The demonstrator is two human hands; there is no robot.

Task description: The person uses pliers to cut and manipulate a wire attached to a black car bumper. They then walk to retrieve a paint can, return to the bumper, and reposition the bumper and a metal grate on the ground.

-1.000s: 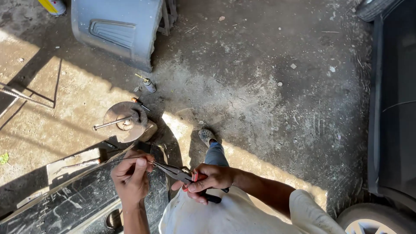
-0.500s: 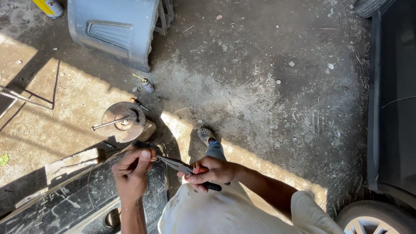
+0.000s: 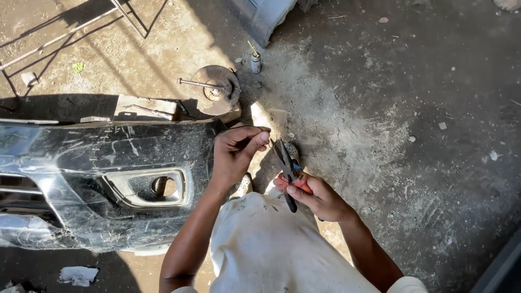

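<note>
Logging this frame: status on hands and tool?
Left hand pinched shut on something too small to identify, at the black bumper edge. Right hand grips pliers, tip near left fingertips. Nothing between them.

One pliers [image 3: 287, 172], one bumper [image 3: 108, 184], one metal disc [image 3: 218, 90]. One small bottle [image 3: 255, 62]. Two hands: left [image 3: 236, 152], right [image 3: 315, 196].

I read this as an outdoor car repair yard, bare dusty concrete floor [image 3: 380, 108] stained under my hands. A detached black car bumper [image 3: 108, 173], scratched, lies just left of my left hand [image 3: 236, 152], with a rusty brake disc [image 3: 217, 89] and a small spray can [image 3: 255, 61] beyond it. Pliers [image 3: 286, 168] in my right hand [image 3: 315, 195] fit a garage too.
</note>
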